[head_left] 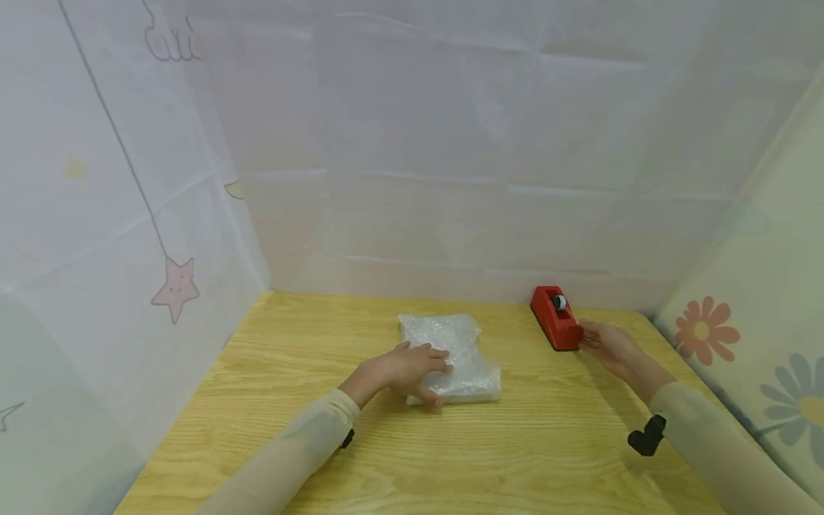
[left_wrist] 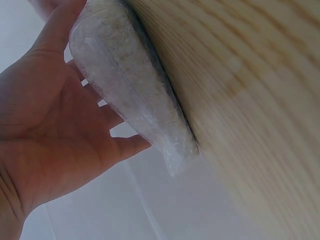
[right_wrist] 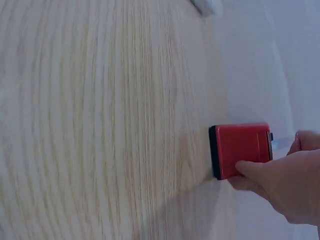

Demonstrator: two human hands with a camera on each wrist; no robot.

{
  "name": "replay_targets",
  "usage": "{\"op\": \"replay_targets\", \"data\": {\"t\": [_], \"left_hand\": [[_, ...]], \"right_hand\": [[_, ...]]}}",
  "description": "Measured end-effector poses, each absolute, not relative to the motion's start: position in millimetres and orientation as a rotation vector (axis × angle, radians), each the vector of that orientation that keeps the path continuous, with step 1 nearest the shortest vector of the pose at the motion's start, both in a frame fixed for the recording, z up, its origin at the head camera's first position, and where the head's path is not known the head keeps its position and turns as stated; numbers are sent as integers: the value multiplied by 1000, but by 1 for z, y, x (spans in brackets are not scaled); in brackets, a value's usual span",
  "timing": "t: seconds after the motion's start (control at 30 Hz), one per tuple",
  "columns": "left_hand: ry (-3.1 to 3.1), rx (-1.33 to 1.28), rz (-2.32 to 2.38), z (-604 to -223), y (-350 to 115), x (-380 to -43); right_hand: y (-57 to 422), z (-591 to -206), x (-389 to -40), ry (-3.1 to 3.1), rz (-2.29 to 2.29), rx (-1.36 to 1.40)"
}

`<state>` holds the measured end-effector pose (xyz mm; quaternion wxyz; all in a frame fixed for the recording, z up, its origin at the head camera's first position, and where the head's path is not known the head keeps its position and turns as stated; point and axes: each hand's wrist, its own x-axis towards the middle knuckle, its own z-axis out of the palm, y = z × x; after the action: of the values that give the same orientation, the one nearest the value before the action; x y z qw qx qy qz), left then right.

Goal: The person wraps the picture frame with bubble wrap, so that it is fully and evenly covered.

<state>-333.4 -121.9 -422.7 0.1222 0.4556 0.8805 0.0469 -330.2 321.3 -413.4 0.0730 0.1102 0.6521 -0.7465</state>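
Note:
A bubble-wrapped package (head_left: 460, 361) lies flat on the table, its clear wrap crinkled and a dark layer along its underside in the left wrist view. My left hand (head_left: 415, 368) rests on its left part with fingers spread, the thumb toward the near edge. To the right stands a red tape dispenser (head_left: 556, 322) holding a small roll of tape (head_left: 560, 302). At its near end is my right hand (head_left: 611, 347). In the right wrist view one fingertip touches the dispenser's red front, while other fingers pinch a short clear strip of tape (right_wrist: 283, 143) at the cutter.
The wood-grain table (head_left: 309, 357) meets a pale cloth wall (head_left: 412, 214) behind it. Printed cloth walls stand on both sides, the right one (head_left: 759, 286) close to my right arm. A black wrist camera (head_left: 646, 436) sits at my right cuff.

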Motion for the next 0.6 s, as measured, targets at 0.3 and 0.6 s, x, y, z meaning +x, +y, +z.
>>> {"op": "replay_targets", "data": {"t": [0.3, 0.6], "left_hand": [[2562, 1309, 133, -424, -121, -333], [2565, 1323, 125, -424, -122, -335]], "right_hand": [[297, -418, -323, 1746, -2589, 523], [287, -436, -323, 1659, -2863, 794]]}}
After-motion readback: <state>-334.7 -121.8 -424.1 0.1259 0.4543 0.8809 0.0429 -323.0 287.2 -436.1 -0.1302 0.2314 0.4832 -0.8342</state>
